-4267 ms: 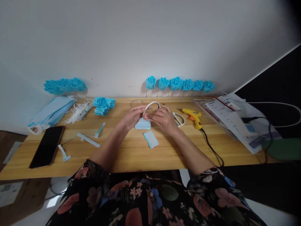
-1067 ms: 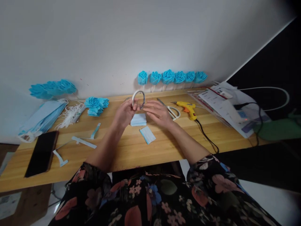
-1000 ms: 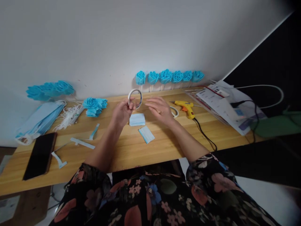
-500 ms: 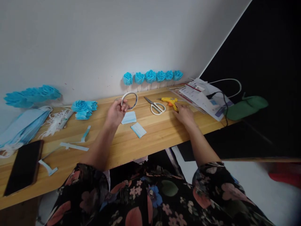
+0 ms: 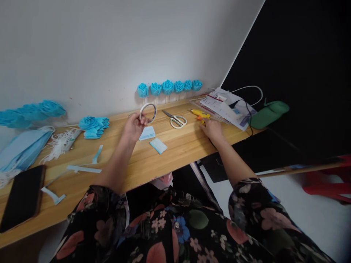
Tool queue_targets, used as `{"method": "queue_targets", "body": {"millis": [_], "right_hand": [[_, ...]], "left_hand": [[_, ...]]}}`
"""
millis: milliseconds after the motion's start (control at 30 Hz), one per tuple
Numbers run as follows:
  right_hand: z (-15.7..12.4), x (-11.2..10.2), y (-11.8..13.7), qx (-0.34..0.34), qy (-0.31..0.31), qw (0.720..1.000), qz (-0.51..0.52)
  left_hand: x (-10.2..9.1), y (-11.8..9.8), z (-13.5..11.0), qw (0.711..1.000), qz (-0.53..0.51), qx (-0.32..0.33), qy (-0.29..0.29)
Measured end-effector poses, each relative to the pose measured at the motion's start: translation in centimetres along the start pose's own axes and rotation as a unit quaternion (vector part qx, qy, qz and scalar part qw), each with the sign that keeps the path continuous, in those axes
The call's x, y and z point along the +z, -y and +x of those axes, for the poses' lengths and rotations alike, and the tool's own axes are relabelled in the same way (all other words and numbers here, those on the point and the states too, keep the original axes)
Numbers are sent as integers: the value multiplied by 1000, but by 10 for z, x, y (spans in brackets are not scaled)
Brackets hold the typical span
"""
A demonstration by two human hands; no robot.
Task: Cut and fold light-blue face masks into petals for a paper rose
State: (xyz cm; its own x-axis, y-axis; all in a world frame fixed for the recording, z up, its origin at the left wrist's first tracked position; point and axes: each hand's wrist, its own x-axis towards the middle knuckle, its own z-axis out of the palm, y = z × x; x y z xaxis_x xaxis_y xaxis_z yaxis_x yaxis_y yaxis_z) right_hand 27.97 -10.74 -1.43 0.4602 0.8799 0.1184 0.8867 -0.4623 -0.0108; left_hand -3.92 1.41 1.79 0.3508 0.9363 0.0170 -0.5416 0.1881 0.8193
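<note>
In my left hand a narrow roll of tape stands upright, pinched at its near side above the table. My right hand is closed around the handle of a yellow glue gun, whose nozzle points left; the fingers partly hide the handle. Between the hands lie scissors with white handles, blades toward the upper left. Below the tape roll is a light-blue folded stack, and beside it a second folded blue piece.
Several blue flowers stand along the wall. More blue flowers, face masks, white ear loops, cut strips and a phone lie left. Papers, a cable and a green pouch are right.
The glue gun has shifted to the right, away from the scissors, with my right hand at its handle. My left hand still holds the tape roll. The whole view has turned slightly right.
</note>
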Motion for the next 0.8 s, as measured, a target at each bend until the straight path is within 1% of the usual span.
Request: {"method": "queue_targets", "body": {"millis": [67,100,133,200,267,367,433,500,633,800], "right_hand": [[2,3,-3,20,-19,1000,-6],[1,4,-3,27,-38,999,-11],[-3,6,-1,23,-70,997,-17],[-14,10,6,-9,-145,989,-13],[-25,14,18,-55,-172,983,21],[-35,22,37,-133,-192,970,71],[-37,26,46,-166,-203,960,97],[-37,29,50,-185,-209,953,116],[-36,35,50,-210,-208,946,136],[-35,38,49,-237,-200,939,152]], "left_hand": [[-1,3,2,1000,12,17,11],[-2,5,3,999,23,28,14],[-3,7,4,998,38,39,15],[-5,10,7,995,79,59,15],[-9,14,10,990,119,73,33],[-12,17,11,978,172,101,59],[-12,18,10,972,197,108,72],[-9,17,7,973,201,93,73],[-2,14,1,981,170,65,68],[-2,15,2,985,149,59,62]]}}
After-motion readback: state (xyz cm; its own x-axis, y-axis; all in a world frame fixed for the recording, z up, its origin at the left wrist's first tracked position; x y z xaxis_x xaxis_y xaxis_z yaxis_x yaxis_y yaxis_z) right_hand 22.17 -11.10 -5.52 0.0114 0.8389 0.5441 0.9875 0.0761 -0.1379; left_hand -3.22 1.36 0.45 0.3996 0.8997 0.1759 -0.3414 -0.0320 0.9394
